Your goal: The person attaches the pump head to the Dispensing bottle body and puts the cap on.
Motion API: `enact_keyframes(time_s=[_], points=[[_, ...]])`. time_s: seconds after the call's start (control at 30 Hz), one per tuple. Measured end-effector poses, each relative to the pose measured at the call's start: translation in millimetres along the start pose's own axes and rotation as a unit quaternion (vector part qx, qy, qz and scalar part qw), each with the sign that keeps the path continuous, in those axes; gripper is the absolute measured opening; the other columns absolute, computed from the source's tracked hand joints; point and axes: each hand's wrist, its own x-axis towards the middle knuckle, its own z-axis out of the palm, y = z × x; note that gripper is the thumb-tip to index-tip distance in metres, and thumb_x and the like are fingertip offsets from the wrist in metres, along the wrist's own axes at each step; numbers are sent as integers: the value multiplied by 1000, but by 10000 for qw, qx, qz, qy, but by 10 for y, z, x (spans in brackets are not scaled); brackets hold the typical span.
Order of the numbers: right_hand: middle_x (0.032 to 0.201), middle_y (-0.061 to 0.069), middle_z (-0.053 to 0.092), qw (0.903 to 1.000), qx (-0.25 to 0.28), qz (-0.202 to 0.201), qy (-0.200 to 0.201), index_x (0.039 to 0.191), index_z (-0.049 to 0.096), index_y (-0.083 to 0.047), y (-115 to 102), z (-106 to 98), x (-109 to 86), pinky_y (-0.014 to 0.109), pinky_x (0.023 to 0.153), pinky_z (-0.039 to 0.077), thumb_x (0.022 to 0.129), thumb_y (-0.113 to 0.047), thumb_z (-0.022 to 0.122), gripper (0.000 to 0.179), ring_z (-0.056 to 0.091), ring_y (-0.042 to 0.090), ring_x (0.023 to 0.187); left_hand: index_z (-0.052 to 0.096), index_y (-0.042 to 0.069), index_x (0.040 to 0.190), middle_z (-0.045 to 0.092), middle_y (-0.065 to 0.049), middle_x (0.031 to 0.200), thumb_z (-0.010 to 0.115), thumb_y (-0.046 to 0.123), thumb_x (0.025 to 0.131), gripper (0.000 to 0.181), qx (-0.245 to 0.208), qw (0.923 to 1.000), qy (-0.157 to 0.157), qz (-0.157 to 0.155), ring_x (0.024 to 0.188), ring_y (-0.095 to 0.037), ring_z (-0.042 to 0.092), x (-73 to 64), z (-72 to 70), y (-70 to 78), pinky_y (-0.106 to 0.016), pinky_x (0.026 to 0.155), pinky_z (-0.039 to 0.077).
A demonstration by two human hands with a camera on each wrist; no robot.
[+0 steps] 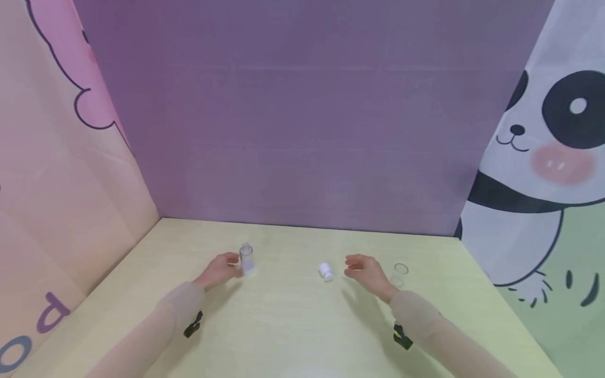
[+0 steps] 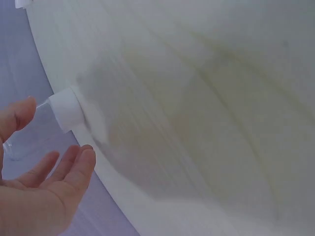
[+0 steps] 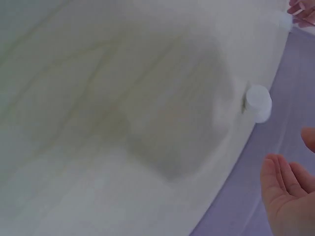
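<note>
A clear bottle [image 1: 247, 260] with a white lower part stands on the left of the table. Beside it is my left hand [image 1: 221, 270], thumb and fingers spread apart around its near side. In the left wrist view a gap shows between the fingers [image 2: 74, 169] and the bottle's white part [image 2: 68, 109]; whether the thumb touches the clear part cannot be told. A small white bottle-like piece [image 1: 325, 271] is near the middle of the table. To its right my right hand [image 1: 366, 273] hovers with fingers loosely extended, holding nothing; the piece [image 3: 258, 103] is apart from it.
A clear, open-rimmed cup [image 1: 399, 274] stands right of my right hand, partly behind the wrist. The pale table [image 1: 283, 325] ends at a purple backdrop [image 1: 302, 131]. Printed cloth panels, one with a panda [image 1: 515, 231], flank both sides.
</note>
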Motion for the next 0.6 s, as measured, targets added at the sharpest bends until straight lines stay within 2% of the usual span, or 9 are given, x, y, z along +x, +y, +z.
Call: enact_keyframes(time_s=[0.1, 0.3, 0.43, 0.6], points=[[113, 24, 60, 9999, 93, 83, -28, 117, 54, 9, 23, 88, 22, 37, 85, 50, 81, -1, 64, 39, 59, 34, 102, 43, -15, 124, 48, -33, 125, 63, 6, 79, 54, -62, 10000, -42, 43, 113, -44, 48, 51, 24, -6, -49, 95, 41], [114, 26, 59, 9993, 311, 212, -90, 117, 53, 11, 37, 221, 85, 39, 87, 49, 78, 0, 66, 42, 58, 36, 104, 39, -16, 126, 46, -33, 125, 63, 5, 79, 56, -273, 9994, -172, -146, 114, -43, 47, 82, 59, 11, -49, 96, 40], [114, 24, 59, 9985, 358, 361, -195, 115, 54, 10, 40, 296, 119, 41, 88, 48, 75, -1, 68, 44, 57, 35, 103, 39, -15, 126, 48, -32, 124, 63, 4, 80, 55, -340, 9992, -118, -192, 115, -43, 47, 116, 83, 18, -48, 98, 39], [106, 27, 61, 9986, 359, 300, -227, 110, 54, 14, 40, 412, 139, 40, 88, 48, 72, 3, 69, 42, 59, 36, 99, 39, -14, 126, 48, -31, 124, 63, 1, 79, 55, -514, 9982, -56, -300, 115, -42, 47, 169, 117, -9, -47, 99, 38]])
